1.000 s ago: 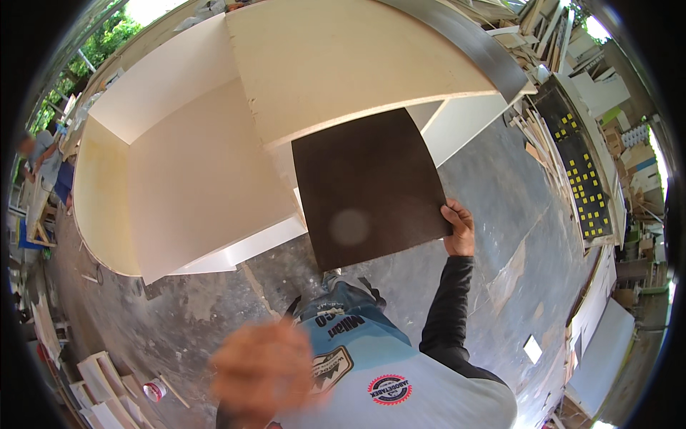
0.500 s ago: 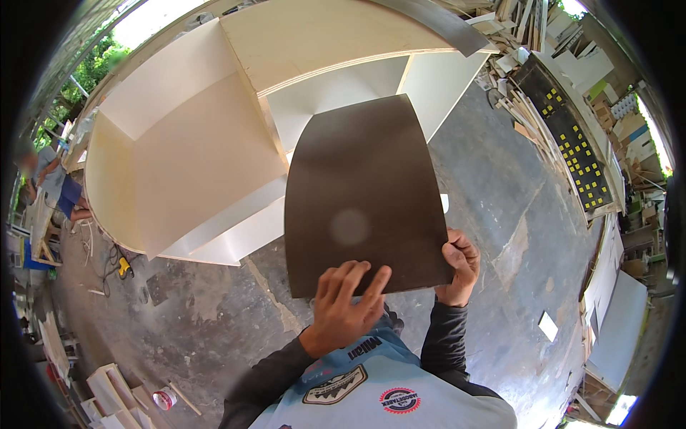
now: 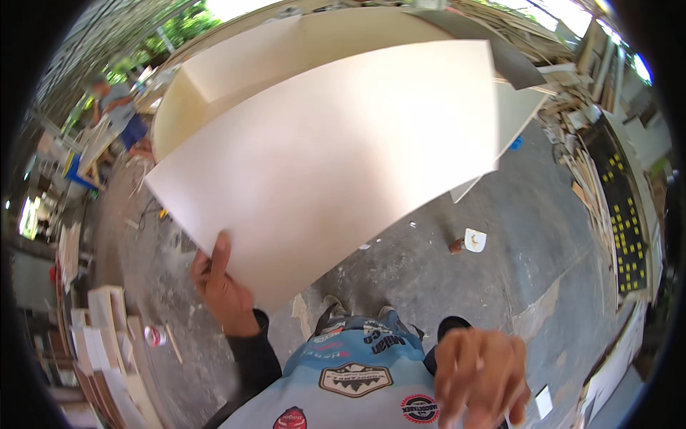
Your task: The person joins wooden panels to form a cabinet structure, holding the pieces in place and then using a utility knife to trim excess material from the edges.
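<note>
My left hand [image 3: 223,289] grips the near lower edge of a large, flat, cream-coloured rectangular board [image 3: 336,164]: fingers pressed together and laid up along its pale face, the thumb out of sight, presumably behind the edge, so the hand pinches the panel at its bottom left corner. The board is held up in front of me, tilted, its pale face toward the camera, and it covers most of the view's middle. My right hand [image 3: 482,375] is off the board, low and to the board's lower right, close to my chest; it is motion-blurred, the fingers appear loosely spread, and I cannot tell whether it holds anything. Behind the board, above its upper edge, stands a big open cream-coloured cabinet carcass [image 3: 236,64], its inside walls visible past the board's upper left. A grey concrete floor [image 3: 457,286] lies below the board, dusty, with small chips. On it, right of the board's lower right corner, sits a small white scrap beside a brown stub [image 3: 468,242]. Far left of the board, stacked pale wooden offcuts [image 3: 100,336] line the floor. Far right of the board, a dark panel with rows of yellow squares [image 3: 618,214] runs along the rim.
</note>
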Demonstrator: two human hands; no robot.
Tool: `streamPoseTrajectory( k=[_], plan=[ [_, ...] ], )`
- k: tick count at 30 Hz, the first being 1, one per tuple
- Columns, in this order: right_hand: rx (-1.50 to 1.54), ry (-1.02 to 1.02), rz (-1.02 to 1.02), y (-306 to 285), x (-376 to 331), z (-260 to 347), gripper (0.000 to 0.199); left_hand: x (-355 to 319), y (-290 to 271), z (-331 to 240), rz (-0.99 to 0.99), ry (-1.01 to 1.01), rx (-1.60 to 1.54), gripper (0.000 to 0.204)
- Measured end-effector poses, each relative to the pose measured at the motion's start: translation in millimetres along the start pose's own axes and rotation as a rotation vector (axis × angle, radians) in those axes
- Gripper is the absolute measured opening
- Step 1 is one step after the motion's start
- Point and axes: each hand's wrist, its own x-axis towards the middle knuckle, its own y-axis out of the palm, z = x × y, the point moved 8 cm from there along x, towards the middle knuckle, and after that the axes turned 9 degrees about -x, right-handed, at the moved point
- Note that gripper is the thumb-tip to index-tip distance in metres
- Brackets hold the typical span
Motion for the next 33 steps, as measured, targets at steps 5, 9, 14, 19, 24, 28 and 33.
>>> streamPoseTrajectory(
  k=[5, 9, 14, 19, 24, 28, 33],
  plan=[
    [0.275, 0.040, -0.034, 29.8, 10.3, 14.6, 0.038, -28.4, 10.9, 44.2, 0.010, -0.168, -0.345, 0.016],
    [0.426, 0.112, 0.102, 27.7, 12.9, 24.6, 0.040, -60.5, 7.9, 53.4, 0.073, -0.184, -0.333, 0.018],
    [0.464, 0.147, 0.130, 29.6, 0.2, 46.1, 0.043, -83.5, 11.5, 59.5, 0.085, -0.175, -0.247, 0.018],
    [0.211, -0.016, 0.330, 16.2, -6.7, 71.2, 0.039, -94.2, -6.9, 68.1, 0.081, -0.155, -0.189, 0.018],
    [-0.364, 0.153, -0.030, -44.1, -55.5, 81.6, 0.034, -98.7, -49.4, 69.8, -0.052, -0.059, 0.090, 0.016],
    [-1.303, 0.302, -0.428, -92.8, -83.3, 91.1, 0.019, -99.8, -76.1, 67.1, -0.141, -0.155, -0.142, 0.017],
    [-2.253, 0.249, -0.373, -150.6, -79.3, 119.3, 0.046, -98.9, -145.3, 74.2, -0.188, -0.164, -0.253, 0.022]
  ],
)
